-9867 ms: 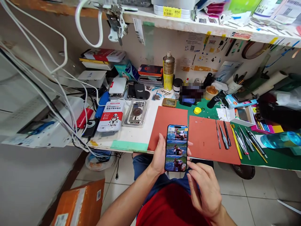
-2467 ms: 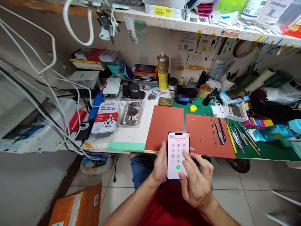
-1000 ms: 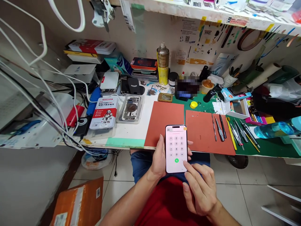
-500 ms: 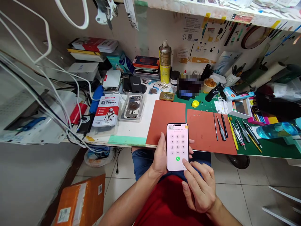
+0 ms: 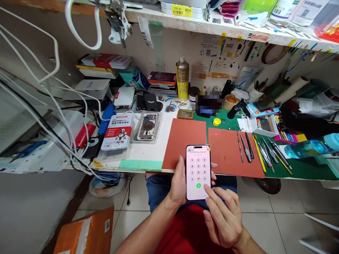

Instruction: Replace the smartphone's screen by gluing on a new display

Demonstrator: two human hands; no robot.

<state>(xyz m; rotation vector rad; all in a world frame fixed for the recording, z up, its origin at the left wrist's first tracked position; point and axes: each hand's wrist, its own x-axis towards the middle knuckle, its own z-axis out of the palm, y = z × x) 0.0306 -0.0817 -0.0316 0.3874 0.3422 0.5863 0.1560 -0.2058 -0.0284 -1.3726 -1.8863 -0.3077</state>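
My left hand (image 5: pixel 178 183) grips a smartphone (image 5: pixel 198 171) upright over my lap, just in front of the bench edge. Its lit screen shows a pale dial pad with a green call button and a string of digits at the top. My right hand (image 5: pixel 222 218) hovers below and to the right of the phone, with the index finger stretched out and its tip on the screen's lower right corner. The other fingers of that hand are curled. Two red-brown mats (image 5: pixel 185 141) lie on the bench right behind the phone.
A row of screwdrivers and tweezers (image 5: pixel 261 150) lies right of the mats on a green mat. A phone back housing (image 5: pixel 147 127), a battery box (image 5: pixel 118 131), a spray can (image 5: pixel 182 78) and white cables (image 5: pixel 53 102) crowd the left. A blue bottle (image 5: pixel 309 148) lies at the right; a cardboard box (image 5: pixel 84 233) sits on the floor.
Ten seconds ago the screen showed pictures; now it shows the dial pad. Over the last second my right index fingertip has stayed near the screen's bottom right while the view shifted slightly.
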